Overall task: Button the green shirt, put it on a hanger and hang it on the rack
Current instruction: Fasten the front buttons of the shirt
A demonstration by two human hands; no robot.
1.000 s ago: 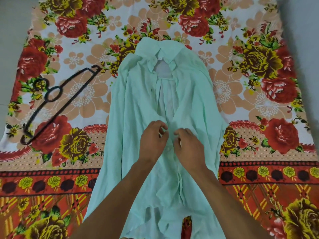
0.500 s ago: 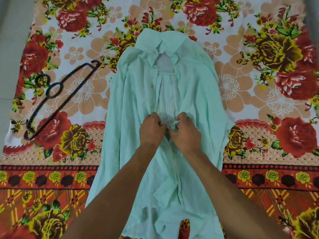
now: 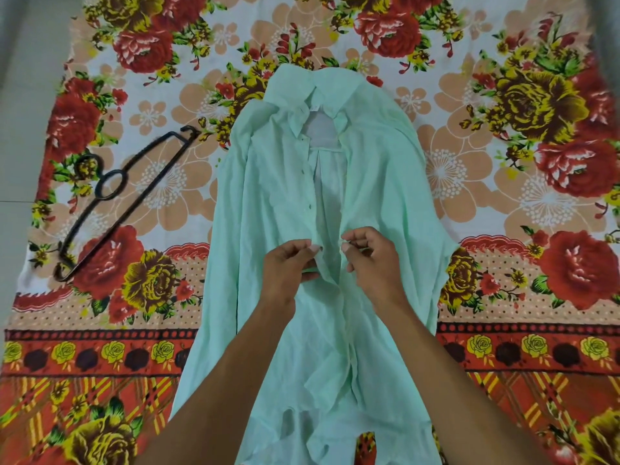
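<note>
In the head view, the green shirt (image 3: 268, 196) lies front-up on a floral bedsheet (image 3: 503, 182). Its long axis runs straight away from the person, with the collar (image 3: 315, 85) at the far end and the hem at the near edge of the picture. From the collar down to the hands the two front edges lie apart and the paler inside of the back shows between them. Below the hands the edges meet along one line. Small buttons (image 3: 310, 206) dot the left front edge above the hands. The left hand (image 3: 285, 273) has its fingers curled and pinches that button edge between thumb and fingertips. The right hand (image 3: 375, 263), just beside it, pinches the opposite front edge in the same way. A narrow strip of the open front separates the two pinches. Both forearms reach in over the lower part of the shirt. A black hanger (image 3: 134, 204) lies flat on the bedsheet to the left, apart from the shirt. Its long bar runs diagonally from near-left to far-right, its far tip is near the shirt's shoulder, and its ring sits on the far-left side. Grey floor (image 3: 20, 95) shows beyond the bedsheet's left edge.
</note>
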